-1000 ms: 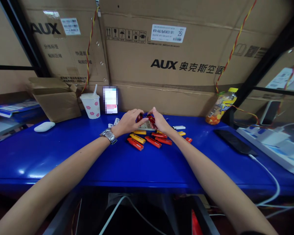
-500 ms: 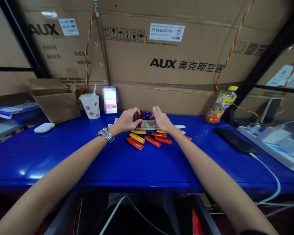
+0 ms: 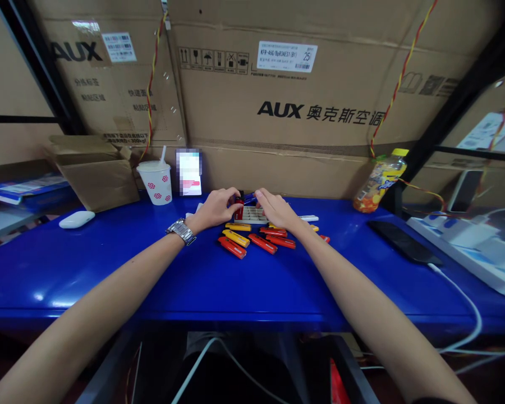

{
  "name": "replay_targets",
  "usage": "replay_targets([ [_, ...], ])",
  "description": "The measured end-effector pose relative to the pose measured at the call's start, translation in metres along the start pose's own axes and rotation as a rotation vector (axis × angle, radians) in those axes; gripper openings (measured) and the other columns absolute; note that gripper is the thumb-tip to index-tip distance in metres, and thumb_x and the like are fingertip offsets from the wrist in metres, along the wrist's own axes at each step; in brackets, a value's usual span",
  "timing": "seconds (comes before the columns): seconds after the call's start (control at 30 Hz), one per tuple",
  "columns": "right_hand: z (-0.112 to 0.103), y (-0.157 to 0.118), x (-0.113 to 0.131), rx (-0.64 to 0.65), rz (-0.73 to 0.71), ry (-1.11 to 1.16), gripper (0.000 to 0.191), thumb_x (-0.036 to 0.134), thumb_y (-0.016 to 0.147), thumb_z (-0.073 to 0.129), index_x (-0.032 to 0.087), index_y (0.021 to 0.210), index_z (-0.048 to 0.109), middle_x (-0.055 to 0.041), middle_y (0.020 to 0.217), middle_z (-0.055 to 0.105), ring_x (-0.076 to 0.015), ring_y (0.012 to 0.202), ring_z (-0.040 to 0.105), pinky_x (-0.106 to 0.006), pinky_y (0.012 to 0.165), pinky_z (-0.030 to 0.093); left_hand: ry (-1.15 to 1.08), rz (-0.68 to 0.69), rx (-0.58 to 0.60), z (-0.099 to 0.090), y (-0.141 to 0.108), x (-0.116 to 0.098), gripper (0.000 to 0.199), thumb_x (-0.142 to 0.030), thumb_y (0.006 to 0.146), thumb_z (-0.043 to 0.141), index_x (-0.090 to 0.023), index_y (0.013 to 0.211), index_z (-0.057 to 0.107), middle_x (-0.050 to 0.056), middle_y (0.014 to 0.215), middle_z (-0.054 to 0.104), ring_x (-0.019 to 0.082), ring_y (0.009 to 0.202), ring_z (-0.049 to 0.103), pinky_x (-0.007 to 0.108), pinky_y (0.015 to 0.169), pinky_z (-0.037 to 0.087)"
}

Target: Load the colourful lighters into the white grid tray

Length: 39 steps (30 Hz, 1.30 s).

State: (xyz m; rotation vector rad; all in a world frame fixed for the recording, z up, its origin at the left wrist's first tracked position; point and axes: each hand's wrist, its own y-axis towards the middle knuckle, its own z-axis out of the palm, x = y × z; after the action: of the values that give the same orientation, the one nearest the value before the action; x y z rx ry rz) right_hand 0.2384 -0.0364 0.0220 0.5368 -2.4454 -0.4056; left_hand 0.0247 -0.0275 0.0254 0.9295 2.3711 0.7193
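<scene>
My left hand (image 3: pixel 216 209), with a silver watch at the wrist, pinches a dark red lighter (image 3: pixel 238 209) that stands upright at the left end of a pale compartment tray (image 3: pixel 252 215). My right hand (image 3: pixel 275 210) reaches over the tray's right end, its fingers stretched toward blue lighters (image 3: pixel 249 198) behind the tray. Whether its fingertips touch a blue one cannot be made out. In front of the tray lie several lighters, among them a red lighter (image 3: pixel 232 247), another red lighter (image 3: pixel 263 243) and a yellow lighter (image 3: pixel 236 238). My right forearm partly hides others.
A paper cup with a straw (image 3: pixel 155 182) and a lit phone (image 3: pixel 189 172) stand behind on the left. A white case (image 3: pixel 76 219) lies further left. On the right are a drink bottle (image 3: pixel 379 182), a black phone (image 3: pixel 404 241) on a cable and a power strip (image 3: pixel 467 252).
My right hand has tipped down and slightly left, its fingertips closer to the blue lighters. The red lighter in my left hand shows more upright now.
</scene>
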Motion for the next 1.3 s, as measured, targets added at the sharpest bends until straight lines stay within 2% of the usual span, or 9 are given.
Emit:
replay_targets([
  [0.23, -0.013, 0.005, 0.002, 0.089, -0.063, -0.206, 0.033, 0.039, 0.093, 0.037, 0.021, 0.080, 0.061, -0.0070, 0.082, 0.067, -0.0187, 0.073, 0.058, -0.029, 0.068, 0.039, 0.129, 0.093, 0.010, -0.003, -0.002, -0.001, 0.028, -0.037, 0.093, 0.046, -0.016, 0.092, 0.066, 0.009, 0.083, 0.070, 0.019, 0.079, 0.061, 0.033, 0.073, 0.045],
  [0.4, -0.035, 0.005, -0.005, 0.357, -0.009, -0.271, 0.007, 0.016, 0.064, 0.055, 0.020, 0.062, 0.061, -0.0005, 0.058, 0.058, -0.0140, 0.056, 0.050, -0.027, 0.055, 0.036, 0.177, -0.090, 0.016, -0.019, 0.000, -0.001, 0.020, -0.026, 0.087, 0.046, -0.016, 0.084, 0.062, 0.007, 0.068, 0.065, 0.015, 0.055, 0.052, 0.029, 0.053, 0.035],
  [0.57, -0.045, 0.003, -0.013, 0.554, 0.132, -0.327, 0.018, 0.009, 0.054, 0.058, 0.021, 0.066, 0.065, 0.0006, 0.062, 0.062, -0.0145, 0.055, 0.053, -0.028, 0.050, 0.035, 0.278, -0.211, 0.397, -0.033, -0.002, 0.005, 0.013, -0.031, 0.071, 0.059, -0.019, 0.065, 0.061, 0.006, 0.063, 0.064, 0.015, 0.050, 0.050, 0.028, 0.048, 0.030],
  [0.7, -0.044, 0.007, -0.016, 0.612, 0.201, -0.421, 0.032, 0.016, 0.051, 0.068, 0.021, 0.083, 0.068, -0.0028, 0.079, 0.066, -0.0166, 0.064, 0.058, -0.028, 0.052, 0.038, 0.404, -0.277, 0.665, -0.041, -0.002, 0.000, 0.027, -0.038, 0.066, 0.063, -0.018, 0.084, 0.066, 0.011, 0.078, 0.068, 0.019, 0.058, 0.057, 0.029, 0.051, 0.036],
  [0.83, -0.045, 0.007, -0.012, 0.657, 0.174, -0.442, 0.026, 0.021, 0.053, 0.070, 0.017, 0.078, 0.066, -0.0039, 0.078, 0.066, -0.0164, 0.065, 0.057, -0.028, 0.054, 0.038, 0.473, -0.329, 0.779, -0.045, -0.002, -0.008, 0.034, -0.029, 0.066, 0.063, -0.016, 0.098, 0.066, 0.016, 0.093, 0.069, 0.022, 0.066, 0.061, 0.030, 0.053, 0.039],
  [0.93, -0.047, 0.006, -0.010, 0.630, 0.110, -0.362, 0.013, 0.026, 0.060, 0.066, 0.017, 0.069, 0.061, -0.0012, 0.066, 0.060, -0.0138, 0.058, 0.051, -0.027, 0.052, 0.034, 0.458, -0.279, 0.750, -0.043, -0.003, -0.007, 0.033, -0.029, 0.068, 0.063, -0.015, 0.098, 0.067, 0.017, 0.092, 0.068, 0.022, 0.067, 0.061, 0.029, 0.052, 0.039],
  [1.03, -0.044, 0.007, -0.011, 0.464, -0.004, -0.231, 0.014, 0.029, 0.073, 0.054, 0.017, 0.065, 0.054, 0.0007, 0.058, 0.053, -0.0115, 0.054, 0.044, -0.027, 0.051, 0.029, 0.428, -0.193, 0.653, -0.040, -0.001, -0.001, 0.029, -0.036, 0.075, 0.061, -0.014, 0.093, 0.068, 0.016, 0.089, 0.068, 0.022, 0.067, 0.061, 0.030, 0.053, 0.038],
  [1.17, -0.033, 0.010, -0.014, 0.250, -0.061, -0.010, 0.011, 0.029, 0.081, 0.049, 0.019, 0.076, 0.046, -0.0003, 0.064, 0.057, -0.0125, 0.057, 0.048, -0.026, 0.055, 0.033, 0.334, -0.080, 0.458, -0.036, 0.003, 0.006, 0.032, -0.035, 0.090, 0.045, -0.012, 0.095, 0.067, 0.014, 0.084, 0.069, 0.021, 0.068, 0.061, 0.031, 0.058, 0.037],
  [1.3, -0.022, 0.012, -0.016, 0.120, -0.058, 0.117, 0.014, 0.033, 0.086, 0.046, 0.022, 0.080, 0.039, -0.0001, 0.065, 0.056, -0.0136, 0.057, 0.048, -0.027, 0.058, 0.035, 0.181, -0.022, 0.226, -0.031, 0.005, 0.012, 0.035, -0.034, 0.095, 0.040, -0.015, 0.112, 0.063, 0.013, 0.100, 0.070, 0.020, 0.077, 0.063, 0.030, 0.065, 0.039],
])
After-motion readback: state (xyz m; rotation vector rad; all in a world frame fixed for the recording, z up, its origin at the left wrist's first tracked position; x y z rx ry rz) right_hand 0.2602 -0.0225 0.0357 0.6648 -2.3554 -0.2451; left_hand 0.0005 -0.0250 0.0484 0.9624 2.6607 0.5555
